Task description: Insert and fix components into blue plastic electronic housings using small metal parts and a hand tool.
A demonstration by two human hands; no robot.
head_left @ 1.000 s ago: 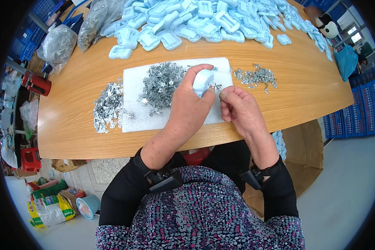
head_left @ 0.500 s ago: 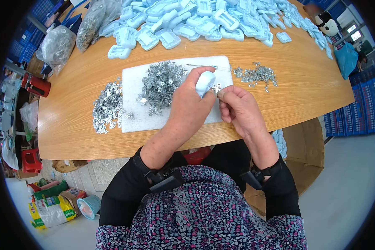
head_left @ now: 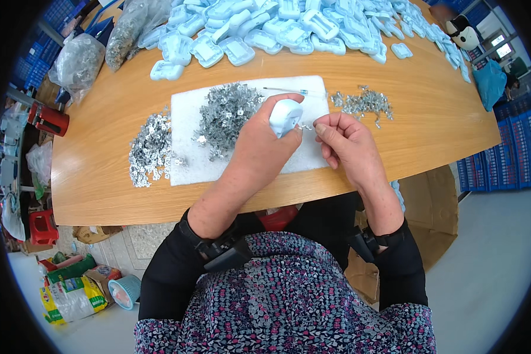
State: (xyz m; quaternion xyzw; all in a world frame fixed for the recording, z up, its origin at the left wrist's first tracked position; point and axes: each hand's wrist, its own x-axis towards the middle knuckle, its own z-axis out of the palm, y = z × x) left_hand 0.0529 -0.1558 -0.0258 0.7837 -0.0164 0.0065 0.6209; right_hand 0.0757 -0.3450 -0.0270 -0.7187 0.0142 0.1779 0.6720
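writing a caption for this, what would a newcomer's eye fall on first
Probably the large heap of pale blue casings along the far side of the wooden table. Next, the mound of small silvery metal pieces on the left part of the white mat. Then the left hand, holding one casing above the mat.

Left hand point(head_left: 264, 140), angled toward 1 o'clock, is curled in a grip; right hand point(head_left: 349, 140), toward 11 o'clock, holds fingertips point(head_left: 320, 128) close together.
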